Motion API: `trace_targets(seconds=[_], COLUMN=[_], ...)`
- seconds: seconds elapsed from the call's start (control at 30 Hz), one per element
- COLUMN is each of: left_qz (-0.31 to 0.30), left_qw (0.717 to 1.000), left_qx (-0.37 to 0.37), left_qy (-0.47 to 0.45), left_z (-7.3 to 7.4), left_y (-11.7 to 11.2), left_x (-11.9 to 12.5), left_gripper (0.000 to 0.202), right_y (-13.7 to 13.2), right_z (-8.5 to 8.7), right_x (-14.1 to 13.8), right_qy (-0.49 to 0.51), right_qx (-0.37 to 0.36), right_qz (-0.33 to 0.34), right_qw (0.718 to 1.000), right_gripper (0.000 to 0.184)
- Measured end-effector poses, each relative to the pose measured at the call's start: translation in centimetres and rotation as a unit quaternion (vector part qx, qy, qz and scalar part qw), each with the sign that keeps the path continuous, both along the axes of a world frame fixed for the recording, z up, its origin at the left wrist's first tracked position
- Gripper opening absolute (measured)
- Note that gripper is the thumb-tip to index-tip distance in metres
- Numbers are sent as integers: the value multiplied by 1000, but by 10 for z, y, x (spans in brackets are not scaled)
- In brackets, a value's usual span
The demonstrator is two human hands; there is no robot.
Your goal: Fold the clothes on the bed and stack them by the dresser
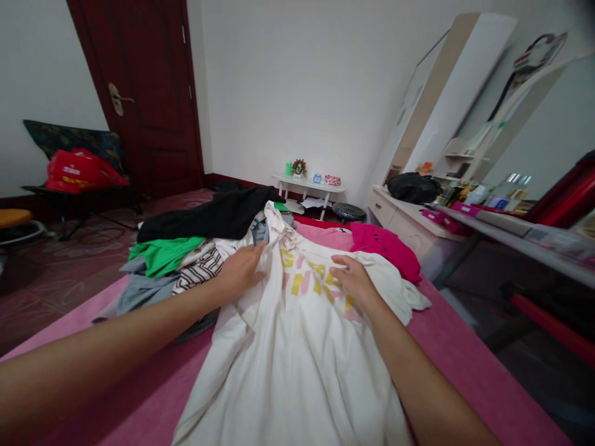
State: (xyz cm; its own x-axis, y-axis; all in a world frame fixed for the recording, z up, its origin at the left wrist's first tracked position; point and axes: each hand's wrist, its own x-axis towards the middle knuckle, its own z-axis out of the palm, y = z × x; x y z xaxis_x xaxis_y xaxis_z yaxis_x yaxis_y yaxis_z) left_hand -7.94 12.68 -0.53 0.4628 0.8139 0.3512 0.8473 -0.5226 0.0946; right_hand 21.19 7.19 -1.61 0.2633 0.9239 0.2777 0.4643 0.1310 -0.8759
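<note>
A white T-shirt (302, 347) with yellow and pink lettering lies spread out, wrinkled, in front of me, its collar end away from me. My left hand (242, 267) rests at the shirt's left upper part, fingers stretched out and apart from the thumb. Over the lettering's right side is my right hand (354, 277), its fingers apart and slightly bent, with nothing visible in them. Whether it presses on the cloth I cannot tell. Beside my left hand is a heap of clothes: a black garment (204, 214), a green one (171, 253) and a striped one (201, 271).
The clothes lie on a pink surface (469, 365). A bright pink garment (385, 244) sits at its far right. Along the right are a cluttered dresser (400, 214) and a table (525, 244). A chair with a red bag (83, 170) stands at left, near a dark red door (139, 87).
</note>
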Motion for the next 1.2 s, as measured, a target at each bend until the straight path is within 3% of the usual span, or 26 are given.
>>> trace_targets(seconds=[0.13,0.23,0.3,0.37,0.5,0.57,0.67,0.77,0.83,0.9,1.0,1.03,1.1,1.13,1.2], left_qz=[69,53,-41,-183,-444,-515,-552,-556,-530,-452,-244,-187,-119,-109,-154], left_qw=[998,997,992,971,893,856,831,830,846,870,888,893,924,940,958], left_qx=[2,14,31,33,34,44,55,41,24,27,41,39,35,25,-7], left_qy=[-4,-62,-119,-149,-68,-4,42,23,-55,-194,-388,-407,-362,-322,-241], left_z=[3,9,16,23,30,22,5,4,21,45,71,73,63,54,33], left_y=[15,17,6,-18,-81,-106,-130,-139,-135,-117,-59,-35,10,27,43], left_x=[14,22,30,42,72,84,94,94,87,75,47,37,18,10,-1], left_gripper=[55,34,30,27,25,14,6,3,13,21,27,29,32,34,46], right_y=[-6,-11,-15,-18,-25,-28,-28,-22,-20,-23,-44,-55,-77,-89,-107], right_z=[7,16,26,36,44,37,18,4,6,18,51,63,84,93,107], right_x=[-12,-14,-17,-20,-31,-36,-43,-44,-44,-49,-70,-80,-100,-109,-122], right_qy=[55,102,138,179,194,129,-12,-77,-56,-20,0,-3,-14,-16,2], right_qx=[-33,-66,-88,-129,-227,-215,-144,-106,-87,-51,-41,-51,-67,-62,-39], right_qz=[25,20,19,25,52,46,8,-8,27,108,256,311,426,474,536], right_qw=[998,992,986,975,953,967,989,991,994,993,966,949,902,878,843], right_gripper=[34,31,28,35,63,67,83,80,62,45,39,41,40,38,35])
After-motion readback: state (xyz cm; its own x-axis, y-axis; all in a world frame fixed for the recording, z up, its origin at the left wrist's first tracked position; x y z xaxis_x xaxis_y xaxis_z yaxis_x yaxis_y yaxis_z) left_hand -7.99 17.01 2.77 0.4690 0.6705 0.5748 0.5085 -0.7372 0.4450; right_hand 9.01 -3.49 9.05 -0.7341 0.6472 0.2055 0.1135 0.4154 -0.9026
